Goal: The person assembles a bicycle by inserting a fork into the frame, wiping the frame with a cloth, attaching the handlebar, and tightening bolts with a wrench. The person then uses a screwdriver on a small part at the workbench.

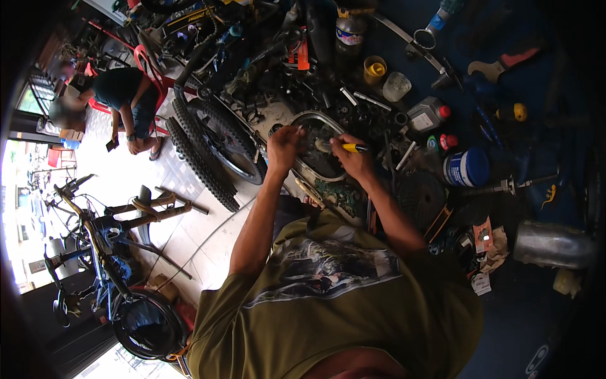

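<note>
Both my hands are over an oval metal basin (341, 177) with dark contents. My left hand (284, 150) is closed at the basin's left side, fingertips pinched together; whatever is between them is too small to make out. My right hand (355, 162) grips a tool with a yellow and black handle (355, 148) at the basin's right side. The handle end sticks out to the right of the fist, while a pale, blurred tip points toward the left hand. I cannot tell the tool's exact kind.
Loose bike parts and tools crowd the bench beyond the basin. At right are a grey bottle (427, 115), a blue tub (466, 167) and a red-handled wrench (504, 64). Bike tyres (201, 165) stand left; a bicycle (113, 246) and a seated person (129, 95) are farther left.
</note>
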`<act>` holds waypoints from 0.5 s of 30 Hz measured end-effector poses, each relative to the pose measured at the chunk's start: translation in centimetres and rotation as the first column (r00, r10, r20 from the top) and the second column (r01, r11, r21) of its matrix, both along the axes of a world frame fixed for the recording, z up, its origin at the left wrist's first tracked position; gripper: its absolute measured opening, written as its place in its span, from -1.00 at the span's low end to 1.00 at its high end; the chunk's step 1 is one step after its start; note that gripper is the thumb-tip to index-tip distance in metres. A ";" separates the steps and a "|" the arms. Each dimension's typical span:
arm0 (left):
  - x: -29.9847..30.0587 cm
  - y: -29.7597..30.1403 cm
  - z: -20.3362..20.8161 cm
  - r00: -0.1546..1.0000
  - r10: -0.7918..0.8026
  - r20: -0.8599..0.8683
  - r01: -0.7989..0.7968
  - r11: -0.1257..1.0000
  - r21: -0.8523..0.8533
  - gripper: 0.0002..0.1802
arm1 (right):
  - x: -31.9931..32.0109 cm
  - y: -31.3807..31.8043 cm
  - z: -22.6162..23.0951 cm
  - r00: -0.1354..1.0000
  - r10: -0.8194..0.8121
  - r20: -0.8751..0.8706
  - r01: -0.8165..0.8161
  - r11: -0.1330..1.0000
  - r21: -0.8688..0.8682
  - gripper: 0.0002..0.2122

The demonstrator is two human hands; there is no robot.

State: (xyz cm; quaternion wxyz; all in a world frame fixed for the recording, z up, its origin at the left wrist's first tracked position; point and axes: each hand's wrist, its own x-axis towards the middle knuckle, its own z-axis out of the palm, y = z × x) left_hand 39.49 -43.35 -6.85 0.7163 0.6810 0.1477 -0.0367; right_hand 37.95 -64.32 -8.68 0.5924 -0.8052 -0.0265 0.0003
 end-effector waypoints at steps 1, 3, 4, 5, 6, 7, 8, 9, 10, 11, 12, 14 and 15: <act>-0.1 0.2 0.2 0.999 -0.031 -0.012 0.031 0.997 0.071 -0.68 | -0.1 -0.4 0.4 1.000 0.004 -0.002 -0.005 0.999 -0.048 -0.74; 0.2 0.6 0.5 0.995 -0.092 -0.043 0.099 0.973 0.210 -0.68 | -0.3 -1.5 1.3 1.000 0.011 -0.006 -0.012 0.989 -0.144 -0.75; 0.4 0.5 0.1 0.996 -0.083 -0.037 0.089 0.969 0.229 -0.69 | -0.3 -1.8 2.1 0.999 0.013 -0.045 -0.022 0.980 -0.198 -0.74; 0.4 0.6 -0.2 0.991 -0.126 0.033 0.111 0.949 0.295 -0.71 | -0.3 -1.9 2.6 0.999 0.014 -0.039 -0.022 0.977 -0.213 -0.73; 0.3 0.5 -0.6 0.980 -0.173 0.099 0.127 0.924 0.361 -0.72 | -0.3 -2.0 2.9 0.999 0.015 -0.032 -0.022 0.974 -0.227 -0.73; 0.1 0.3 -0.7 0.961 -0.228 0.158 0.142 0.894 0.426 -0.74 | -0.5 -2.2 3.2 0.999 0.011 -0.030 -0.018 0.970 -0.243 -0.73; 0.0 0.0 -0.9 0.952 -0.272 0.143 0.178 0.869 0.462 -0.76 | -0.6 -2.3 3.5 0.999 0.018 -0.029 -0.024 0.972 -0.235 -0.72; -0.1 -0.2 -1.0 0.923 -0.323 0.210 0.162 0.820 0.550 -0.77 | -0.7 -2.4 3.9 0.999 0.025 -0.029 -0.031 0.973 -0.227 -0.72; -0.2 -0.2 -1.1 0.886 -0.377 0.269 0.133 0.763 0.632 -0.77 | -0.7 -2.4 4.1 0.999 0.034 -0.026 -0.039 0.976 -0.216 -0.72; -0.3 -0.2 -1.3 0.842 -0.435 0.319 0.094 0.701 0.707 -0.78 | -0.8 -2.4 4.2 0.999 0.033 -0.013 -0.034 0.977 -0.211 -0.73; -0.4 -0.3 -1.4 0.867 -0.430 0.253 0.122 0.675 0.728 -0.78 | -0.8 -2.4 4.4 1.000 0.031 0.001 -0.030 0.978 -0.206 -0.73; -0.5 -0.6 -0.4 0.903 -0.412 0.120 0.182 0.620 0.763 -0.79 | -0.9 -2.5 4.4 0.999 0.035 0.005 -0.034 0.977 -0.212 -0.74; -0.4 -0.6 -0.8 0.880 -0.444 0.168 0.155 0.603 0.783 -0.80 | -1.0 -2.5 4.4 0.999 0.042 -0.006 -0.042 0.974 -0.222 -0.74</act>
